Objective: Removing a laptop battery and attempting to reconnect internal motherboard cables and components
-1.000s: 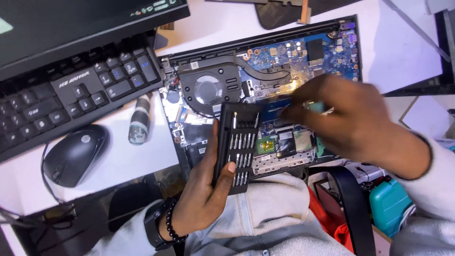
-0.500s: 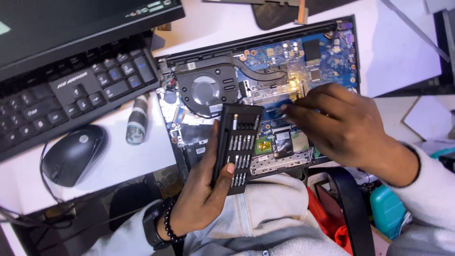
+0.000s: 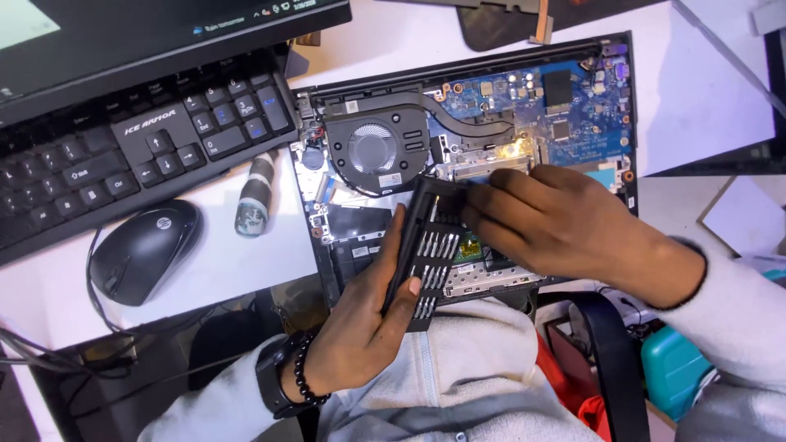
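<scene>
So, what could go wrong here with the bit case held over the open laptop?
The left hand holds the black bit case tilted above the bare laptop board; a bit pulled by the right hand might drop onto the circuits. The laptop also overhangs the table edge toward the lap, so it might slip.

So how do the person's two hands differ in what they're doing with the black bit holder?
The left hand grips the black rectangular screwdriver-bit holder from below, thumb along its edge, palm up; the right hand comes from the right, palm down, fingers pinching at the holder's upper slots. The left wrist carries a black watch and a beaded bracelet; the right wrist shows only a grey sleeve. Both hover over the opened laptop.
</scene>
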